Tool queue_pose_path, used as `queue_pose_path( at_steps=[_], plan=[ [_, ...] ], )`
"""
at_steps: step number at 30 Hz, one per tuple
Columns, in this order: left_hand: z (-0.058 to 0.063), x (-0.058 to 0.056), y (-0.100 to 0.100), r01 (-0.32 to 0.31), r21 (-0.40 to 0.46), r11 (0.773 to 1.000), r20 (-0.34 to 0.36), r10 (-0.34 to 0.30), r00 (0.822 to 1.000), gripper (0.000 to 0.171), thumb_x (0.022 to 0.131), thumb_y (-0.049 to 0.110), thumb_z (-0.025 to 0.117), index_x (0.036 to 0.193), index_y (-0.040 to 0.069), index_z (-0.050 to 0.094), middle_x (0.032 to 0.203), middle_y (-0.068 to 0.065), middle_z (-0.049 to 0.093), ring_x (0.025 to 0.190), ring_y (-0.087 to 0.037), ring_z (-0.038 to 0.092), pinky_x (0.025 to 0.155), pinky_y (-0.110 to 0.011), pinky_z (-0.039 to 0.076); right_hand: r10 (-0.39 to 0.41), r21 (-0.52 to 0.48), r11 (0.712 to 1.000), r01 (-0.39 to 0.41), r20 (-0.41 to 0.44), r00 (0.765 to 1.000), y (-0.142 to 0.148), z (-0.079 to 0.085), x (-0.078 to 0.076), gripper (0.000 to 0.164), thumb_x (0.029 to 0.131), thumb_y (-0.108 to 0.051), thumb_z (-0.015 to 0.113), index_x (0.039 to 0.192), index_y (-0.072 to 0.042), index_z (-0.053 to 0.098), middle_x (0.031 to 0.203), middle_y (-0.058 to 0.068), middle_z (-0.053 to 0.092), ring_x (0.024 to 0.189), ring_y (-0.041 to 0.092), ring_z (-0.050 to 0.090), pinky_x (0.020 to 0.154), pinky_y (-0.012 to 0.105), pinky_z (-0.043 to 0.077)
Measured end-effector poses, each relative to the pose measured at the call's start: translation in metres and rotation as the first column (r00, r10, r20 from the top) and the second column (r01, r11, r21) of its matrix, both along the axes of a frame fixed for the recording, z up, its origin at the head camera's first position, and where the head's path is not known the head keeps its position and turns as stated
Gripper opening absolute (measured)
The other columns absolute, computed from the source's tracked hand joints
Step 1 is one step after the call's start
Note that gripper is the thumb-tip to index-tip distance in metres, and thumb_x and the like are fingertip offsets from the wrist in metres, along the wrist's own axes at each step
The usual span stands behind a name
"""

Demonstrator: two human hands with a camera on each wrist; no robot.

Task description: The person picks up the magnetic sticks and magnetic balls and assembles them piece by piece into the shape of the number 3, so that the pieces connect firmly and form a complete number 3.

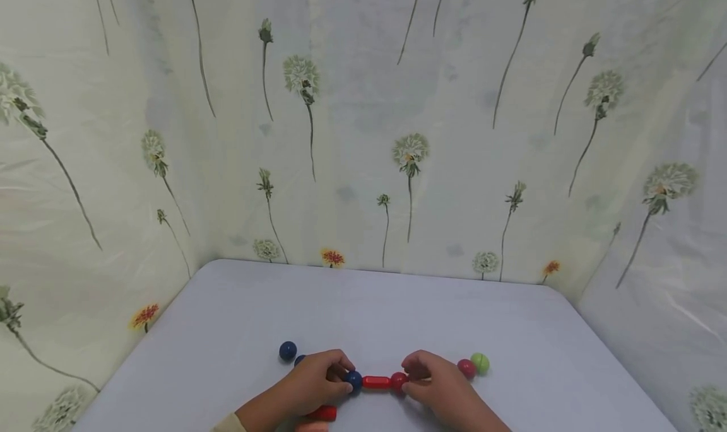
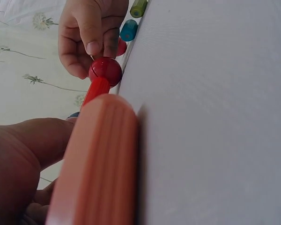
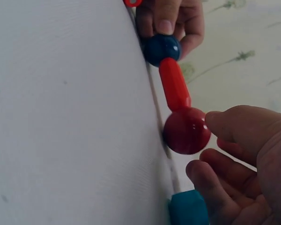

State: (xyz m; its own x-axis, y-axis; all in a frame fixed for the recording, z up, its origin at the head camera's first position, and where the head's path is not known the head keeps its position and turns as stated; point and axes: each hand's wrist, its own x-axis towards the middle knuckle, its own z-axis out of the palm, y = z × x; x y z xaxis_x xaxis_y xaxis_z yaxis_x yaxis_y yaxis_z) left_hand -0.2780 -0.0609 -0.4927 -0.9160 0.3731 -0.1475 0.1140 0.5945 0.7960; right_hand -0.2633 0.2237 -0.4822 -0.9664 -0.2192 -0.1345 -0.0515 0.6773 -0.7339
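A red rod (image 1: 376, 382) joins a blue ball (image 1: 354, 381) at its left end to a red ball (image 1: 399, 381) at its right, low over the white table. My left hand (image 1: 320, 381) pinches the blue ball between thumb and fingers. At the other end, the thumb of my right hand (image 1: 443, 388) is against the red ball (image 3: 187, 131). The right fingers are loosely bent, with a gap to the ball in the right wrist view. An orange ridged rod (image 2: 100, 159) lies close beside my left hand.
On the left are a loose blue ball (image 1: 288, 350), a second one partly hidden, and a red rod (image 1: 324, 413). To the right sit another red ball (image 1: 467, 369) and a green ball (image 1: 480, 363). A teal piece (image 3: 189, 207) lies near my right fingers. Flowered cloth (image 1: 352, 135) surrounds the table (image 1: 369, 306).
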Motion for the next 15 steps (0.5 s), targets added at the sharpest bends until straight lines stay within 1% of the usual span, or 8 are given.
queue_pose_path(
  at_steps=[4, 7, 12, 15],
  plan=[
    [0.001, -0.001, -0.001, 0.005, 0.002, 1.0, 0.0, -0.005, 1.0, 0.023, 0.089, 0.02, 0.084, 0.107, 0.025, 0.07, 0.096, 0.007, 0.071, 0.091, -0.017, 0.064, 0.091, -0.048, 0.059, -0.024, 0.005, 1.0, 0.024, 0.016, 1.0, 0.006, 0.004, 0.001, 0.033, 0.089, -0.033, 0.083, 0.116, -0.018, 0.069, 0.11, -0.002, 0.072, 0.104, 0.02, 0.067, 0.087, 0.046, 0.062],
    [0.001, -0.001, -0.001, 0.01, -0.001, 1.0, -0.004, -0.01, 1.0, 0.023, 0.089, 0.021, 0.084, 0.107, 0.026, 0.07, 0.096, 0.008, 0.071, 0.092, -0.015, 0.064, 0.092, -0.047, 0.058, -0.027, 0.001, 1.0, 0.027, 0.013, 1.0, 0.011, 0.007, 0.004, 0.032, 0.09, -0.034, 0.082, 0.115, -0.017, 0.069, 0.111, -0.001, 0.072, 0.105, 0.021, 0.069, 0.088, 0.046, 0.062],
    [0.0, -0.002, -0.001, 0.019, -0.005, 1.0, -0.004, -0.019, 1.0, 0.023, 0.089, 0.02, 0.084, 0.107, 0.026, 0.07, 0.097, 0.008, 0.071, 0.092, -0.015, 0.064, 0.091, -0.047, 0.059, -0.006, -0.007, 1.0, 0.006, -0.013, 1.0, 0.021, 0.009, 0.007, 0.03, 0.092, -0.033, 0.081, 0.115, -0.016, 0.069, 0.111, -0.001, 0.072, 0.106, 0.021, 0.069, 0.088, 0.045, 0.062],
    [-0.001, -0.002, -0.001, 0.013, -0.002, 1.0, 0.002, -0.013, 1.0, 0.024, 0.089, 0.019, 0.084, 0.107, 0.026, 0.07, 0.098, 0.008, 0.071, 0.092, -0.016, 0.064, 0.09, -0.047, 0.059, 0.009, 0.002, 1.0, -0.008, -0.019, 1.0, 0.026, 0.011, 0.007, 0.031, 0.092, -0.033, 0.08, 0.115, -0.016, 0.069, 0.111, -0.002, 0.072, 0.106, 0.021, 0.07, 0.088, 0.045, 0.062]
  ],
)
